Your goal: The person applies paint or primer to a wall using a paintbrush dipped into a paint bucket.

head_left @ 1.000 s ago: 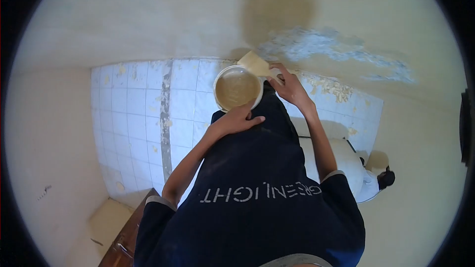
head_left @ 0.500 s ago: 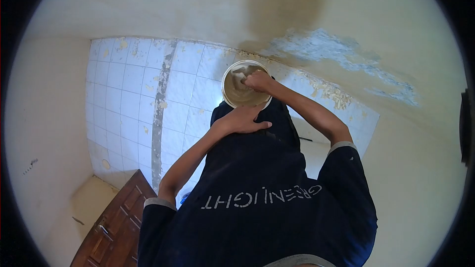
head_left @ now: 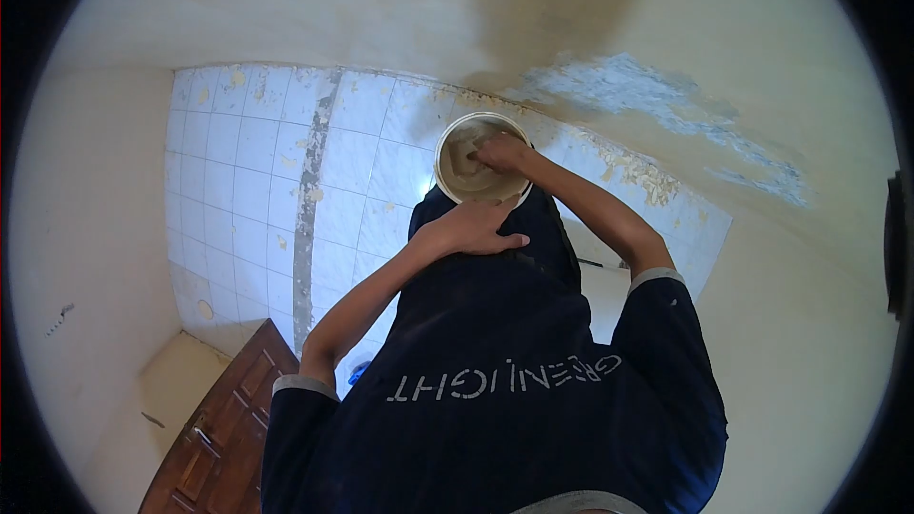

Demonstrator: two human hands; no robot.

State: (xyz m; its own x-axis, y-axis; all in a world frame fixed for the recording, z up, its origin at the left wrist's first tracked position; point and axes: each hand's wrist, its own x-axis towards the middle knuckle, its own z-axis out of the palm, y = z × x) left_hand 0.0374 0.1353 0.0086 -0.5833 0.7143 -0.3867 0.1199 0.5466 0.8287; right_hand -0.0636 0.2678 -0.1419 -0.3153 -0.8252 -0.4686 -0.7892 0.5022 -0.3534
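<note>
A round white bucket (head_left: 440, 171) is in front of me, with a wet beige-grey paste (head_left: 466, 186) inside. My right hand (head_left: 500, 152) reaches into it, fingers curled together. Whatever those fingers grip is hidden by the hand and the paste. At the near side of the bucket, my left hand (head_left: 476, 227) grips the rim with its fingers, while its thumb sticks out to the right over my dark clothing (head_left: 476, 305).
White floor tiles (head_left: 257, 162) with scattered paint flakes lie around the bucket. Peeled plaster (head_left: 647, 100) marks the wall ahead. A brown panelled wooden door (head_left: 224, 428) stands at lower left, and a small blue object (head_left: 359, 373) lies by my left arm.
My right hand has moved a little within the bucket, and the paste's surface has shifted; a pale patch beside the fingers no longer shows. The left hand stays at the rim.
</note>
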